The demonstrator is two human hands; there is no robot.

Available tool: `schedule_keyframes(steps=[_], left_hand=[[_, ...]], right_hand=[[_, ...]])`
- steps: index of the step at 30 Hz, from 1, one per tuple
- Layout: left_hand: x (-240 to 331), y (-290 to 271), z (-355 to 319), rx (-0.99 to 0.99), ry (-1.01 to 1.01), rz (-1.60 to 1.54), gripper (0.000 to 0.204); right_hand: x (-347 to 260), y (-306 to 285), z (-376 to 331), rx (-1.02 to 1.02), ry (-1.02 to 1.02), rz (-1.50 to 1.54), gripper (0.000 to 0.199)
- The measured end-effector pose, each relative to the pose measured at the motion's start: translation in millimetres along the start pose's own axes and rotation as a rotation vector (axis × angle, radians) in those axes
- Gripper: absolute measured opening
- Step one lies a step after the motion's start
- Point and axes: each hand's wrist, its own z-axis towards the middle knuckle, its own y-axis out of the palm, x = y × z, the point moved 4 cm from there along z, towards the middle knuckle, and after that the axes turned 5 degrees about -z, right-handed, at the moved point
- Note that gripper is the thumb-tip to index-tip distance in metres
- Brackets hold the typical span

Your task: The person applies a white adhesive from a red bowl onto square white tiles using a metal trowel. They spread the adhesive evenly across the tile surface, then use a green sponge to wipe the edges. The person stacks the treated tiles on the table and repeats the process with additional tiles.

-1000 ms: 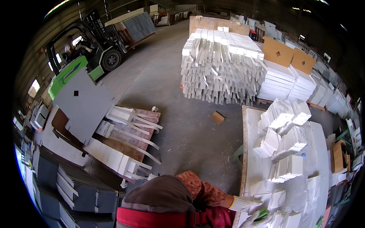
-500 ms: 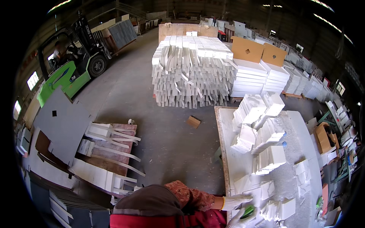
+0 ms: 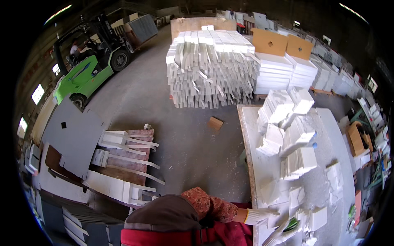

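My left hand [image 3: 262, 216], in a white knit glove below a red patterned sleeve, reaches over the near left part of the worktable [image 3: 266, 164]. Its fingers lie stretched out at a pale tile, with nothing visibly gripped. Just below, my right hand [image 3: 280, 235], also gloved in white, is closed on a small green object [image 3: 292, 224] whose kind I cannot make out. Beyond its fingertips stands a row of thin white tiles [image 3: 317, 219]. A single marbled tile piece [image 3: 296, 197] lies slightly farther off.
More upright tile stacks [image 3: 299, 162] line the table toward its far end. At left, a low pallet [image 3: 139, 164] carries white pieces with straps. A large stack of pale strips [image 3: 211, 69] stands ahead. A green forklift [image 3: 86, 74] with a seated person carries slabs.
The view has shifted, so most things sit farther right. My right hand, with the green object, has moved right toward the row of tiles. My left hand stays over the pale tile.
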Motion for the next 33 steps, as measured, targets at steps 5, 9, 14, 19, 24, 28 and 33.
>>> schedule_keyframes(steps=[5,9,14,19,24,28,33], left_hand=[[44,2,-22,-0.065,-0.002,-0.410,0.015],[27,-12,-42,-0.360,-0.524,-0.917,0.015],[38,8,-22,0.086,-0.086,-0.232,0.004],[16,17,-35,0.093,-0.223,-0.349,0.030],[20,-8,-14,0.180,-0.168,-0.209,0.013],[7,-11,-18,0.100,-0.235,-0.293,0.018],[15,2,3,0.152,-0.194,-0.173,0.024]], right_hand=[[-33,25,-52,-0.068,-0.374,-0.173,0.060],[-24,4,4,-0.023,-0.105,-0.077,0.054],[-30,5,-40,-0.083,-0.261,-0.299,0.057],[10,-11,-4,0.104,-0.001,-0.162,0.054],[-23,-2,-52,-0.109,-0.244,-0.315,0.061],[6,-11,-9,0.060,-0.017,-0.251,0.056],[-13,-12,-55,-0.084,-0.189,-0.438,0.059]])
